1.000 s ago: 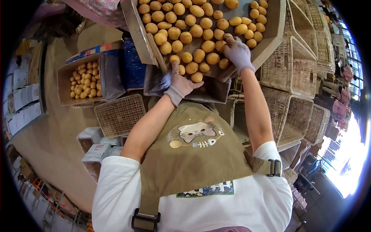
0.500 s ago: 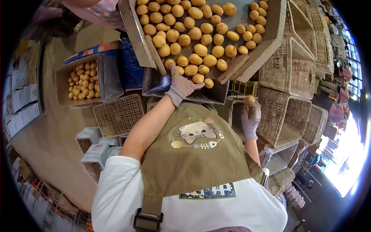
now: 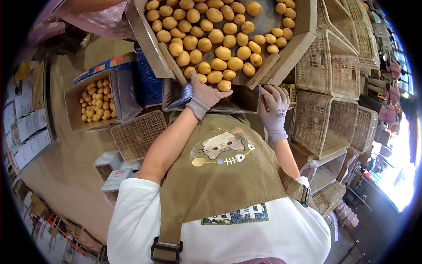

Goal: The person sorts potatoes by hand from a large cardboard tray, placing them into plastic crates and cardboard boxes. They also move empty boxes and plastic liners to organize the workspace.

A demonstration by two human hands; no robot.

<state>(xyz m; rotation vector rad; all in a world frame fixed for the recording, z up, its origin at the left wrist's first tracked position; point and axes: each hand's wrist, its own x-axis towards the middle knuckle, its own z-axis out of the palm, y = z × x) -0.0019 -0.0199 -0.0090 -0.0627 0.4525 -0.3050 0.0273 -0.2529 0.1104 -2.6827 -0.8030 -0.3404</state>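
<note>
Many yellow potatoes (image 3: pixel 223 53) lie on a grey tray (image 3: pixel 263 24) with wooden sides that narrows to an outlet near me. My left hand (image 3: pixel 205 94), in a grey glove, is spread across this outlet, touching the lowest potatoes. Below the outlet stands a box with a dark plastic liner (image 3: pixel 241 100); its inside is mostly hidden by the hand and apron. Right of the box, my gloved right hand (image 3: pixel 274 108) has its fingers extended and slightly bent beside the box's right edge. No potato shows in it.
A lined carton (image 3: pixel 74 112) holding potatoes stands at left, near an upturned plastic crate (image 3: pixel 138 136). Stacked crates (image 3: pixel 332 125) line the right side. Another person in a pink checked garment (image 3: pixel 103 22) stands at upper left.
My right hand has moved up and left to the box's edge, and the potato it held is out of sight. Potatoes at the outlet have shifted; my left hand stays there.
</note>
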